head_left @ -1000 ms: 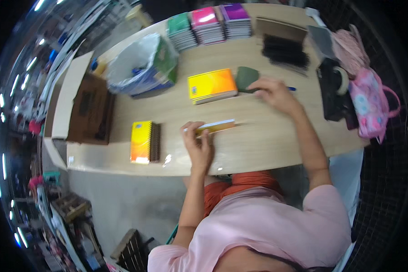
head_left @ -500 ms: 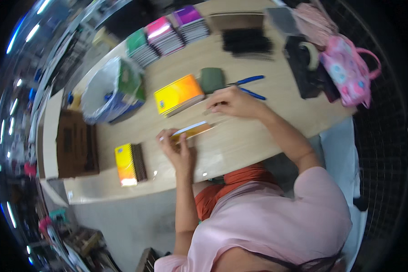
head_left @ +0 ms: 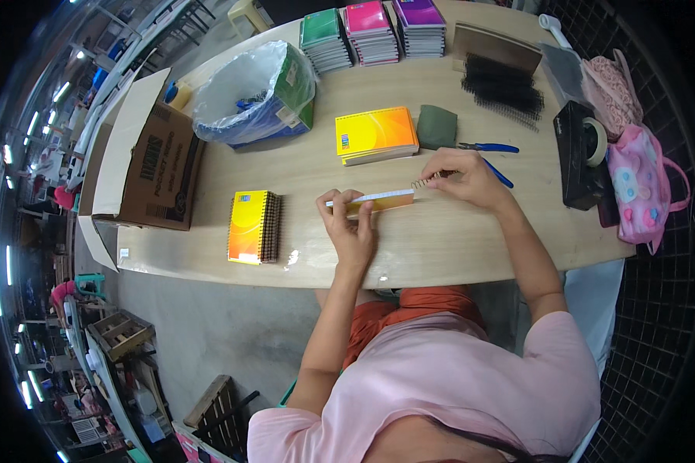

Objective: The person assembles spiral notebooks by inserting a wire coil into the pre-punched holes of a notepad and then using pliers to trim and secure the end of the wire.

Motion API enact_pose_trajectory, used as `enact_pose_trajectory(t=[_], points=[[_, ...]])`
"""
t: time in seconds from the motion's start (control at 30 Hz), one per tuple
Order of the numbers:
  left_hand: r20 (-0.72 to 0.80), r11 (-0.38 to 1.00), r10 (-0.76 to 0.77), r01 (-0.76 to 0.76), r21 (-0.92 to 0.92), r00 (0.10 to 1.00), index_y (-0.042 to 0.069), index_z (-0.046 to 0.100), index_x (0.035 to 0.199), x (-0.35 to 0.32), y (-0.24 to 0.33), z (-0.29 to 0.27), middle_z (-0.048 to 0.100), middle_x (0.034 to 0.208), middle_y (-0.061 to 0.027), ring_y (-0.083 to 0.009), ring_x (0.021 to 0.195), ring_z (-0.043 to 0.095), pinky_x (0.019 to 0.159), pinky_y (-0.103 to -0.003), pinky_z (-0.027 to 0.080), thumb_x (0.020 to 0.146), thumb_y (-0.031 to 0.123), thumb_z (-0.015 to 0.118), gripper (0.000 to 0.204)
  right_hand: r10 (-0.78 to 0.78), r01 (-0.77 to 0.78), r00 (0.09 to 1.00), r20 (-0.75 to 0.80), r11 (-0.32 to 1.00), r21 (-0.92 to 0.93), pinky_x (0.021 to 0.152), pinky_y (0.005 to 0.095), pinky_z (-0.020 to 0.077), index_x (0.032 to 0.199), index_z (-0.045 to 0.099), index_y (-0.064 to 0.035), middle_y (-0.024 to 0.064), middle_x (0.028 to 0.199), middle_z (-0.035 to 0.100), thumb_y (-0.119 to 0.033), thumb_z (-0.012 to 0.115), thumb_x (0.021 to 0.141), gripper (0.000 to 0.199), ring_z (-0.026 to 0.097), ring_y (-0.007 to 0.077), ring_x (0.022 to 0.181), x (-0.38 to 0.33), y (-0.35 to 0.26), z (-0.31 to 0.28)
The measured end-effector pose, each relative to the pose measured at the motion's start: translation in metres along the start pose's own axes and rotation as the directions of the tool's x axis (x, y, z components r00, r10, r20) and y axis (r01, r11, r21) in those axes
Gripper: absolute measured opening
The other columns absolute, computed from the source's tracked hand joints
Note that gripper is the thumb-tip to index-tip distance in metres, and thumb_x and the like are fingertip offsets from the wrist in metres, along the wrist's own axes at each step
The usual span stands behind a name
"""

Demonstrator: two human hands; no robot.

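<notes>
My left hand (head_left: 351, 230) grips a small yellow-orange notebook (head_left: 391, 202), tipped on edge so its pale long edge faces up. Pinched in my right hand (head_left: 469, 179) is a short spiral binding wire (head_left: 420, 184). The wire's free end is at the notebook's right corner; whether it has entered any hole is too small to tell. Just beyond lies a stack of yellow-orange notebooks (head_left: 375, 133), with a dark green pad (head_left: 438, 126) beside it. Blue-handled pliers (head_left: 493, 147) lie past my right hand. To the left sits a pile of spiral-bound yellow notebooks (head_left: 249, 228).
Green (head_left: 322, 29), pink (head_left: 368, 21) and purple (head_left: 420, 17) notebook stacks line the far edge. Black spirals (head_left: 503, 83) lie right of them. A plastic-lined box (head_left: 293, 92) and a cardboard carton (head_left: 158, 166) stand left; a tape dispenser (head_left: 578, 158) and pink pouch (head_left: 639, 185) sit right.
The whole view has shifted, moving the table's contents rightward and up in the picture. The binding wire in my right hand is closer to the notebook's corner. Both hands keep their hold.
</notes>
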State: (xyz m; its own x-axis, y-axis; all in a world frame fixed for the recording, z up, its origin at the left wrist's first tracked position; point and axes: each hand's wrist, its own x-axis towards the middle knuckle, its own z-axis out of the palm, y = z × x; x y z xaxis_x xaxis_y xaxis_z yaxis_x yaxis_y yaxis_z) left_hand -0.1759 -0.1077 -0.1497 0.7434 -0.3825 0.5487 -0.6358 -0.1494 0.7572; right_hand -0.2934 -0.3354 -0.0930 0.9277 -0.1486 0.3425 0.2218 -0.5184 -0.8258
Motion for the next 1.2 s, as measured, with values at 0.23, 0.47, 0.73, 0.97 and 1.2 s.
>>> enact_pose_trajectory(t=[0.23,0.47,0.73,0.97,1.2], points=[[0.012,1.000,0.005,-0.005,0.022,1.000,0.003,0.061,0.100,-0.001,-0.007,0.001,0.050,0.105,-0.0164,-0.0322,0.104,0.048,0.090,-0.041,0.043,0.085,0.007,0.073,0.019,-0.104,0.104,0.995,0.010,0.993,-0.054,0.073,0.0321,0.0524,0.098,0.072,-0.0037,0.0077,0.094,0.071,-0.002,0.076,0.077,0.021,0.066,0.0213,0.085,0.000,0.000,0.003],[-0.011,1.000,-0.015,0.015,-0.013,1.000,0.003,0.059,0.099,0.000,0.000,0.001,0.048,0.106,-0.0146,-0.0288,0.102,0.049,0.087,-0.037,0.044,0.087,0.008,0.074,0.020,-0.083,0.102,0.992,0.095,0.970,-0.219,0.074,0.0363,0.0523,0.097,0.068,-0.0017,0.0119,0.092,0.069,-0.007,0.071,0.083,0.015,0.067,0.0282,0.087,-0.001,-0.007,0.010],[-0.013,1.000,0.014,-0.013,0.026,1.000,0.003,0.059,0.099,0.000,-0.002,0.001,0.048,0.104,-0.0141,-0.0285,0.101,0.049,0.086,-0.037,0.045,0.087,0.008,0.074,0.019,-0.085,0.089,0.996,0.027,0.954,-0.286,0.075,0.0408,0.0525,0.097,0.067,-0.0026,0.0132,0.087,0.065,-0.015,0.072,0.085,0.018,0.066,0.0328,0.087,-0.002,-0.005,0.022],[-0.012,1.000,0.024,-0.024,0.020,1.000,0.002,0.059,0.099,-0.001,-0.004,0.001,0.049,0.103,-0.0138,-0.0286,0.103,0.048,0.086,-0.037,0.044,0.087,0.007,0.073,0.019,-0.121,0.131,0.991,0.051,0.932,-0.339,0.074,0.0406,0.0518,0.102,0.067,-0.0041,0.0126,0.092,0.065,-0.013,0.074,0.082,0.023,0.064,0.0342,0.090,0.001,-0.010,0.030],[-0.006,0.999,0.038,-0.038,0.028,0.999,0.003,0.058,0.100,-0.001,-0.001,0.000,0.050,0.103,-0.0143,-0.0289,0.102,0.049,0.086,-0.037,0.044,0.087,0.006,0.073,0.020,-0.257,0.229,0.966,-0.018,0.889,-0.397,0.078,0.0410,0.0508,0.101,0.067,-0.0043,0.0105,0.096,0.065,-0.015,0.074,0.082,0.023,0.063,0.0311,0.093,0.005,-0.012,0.039]])
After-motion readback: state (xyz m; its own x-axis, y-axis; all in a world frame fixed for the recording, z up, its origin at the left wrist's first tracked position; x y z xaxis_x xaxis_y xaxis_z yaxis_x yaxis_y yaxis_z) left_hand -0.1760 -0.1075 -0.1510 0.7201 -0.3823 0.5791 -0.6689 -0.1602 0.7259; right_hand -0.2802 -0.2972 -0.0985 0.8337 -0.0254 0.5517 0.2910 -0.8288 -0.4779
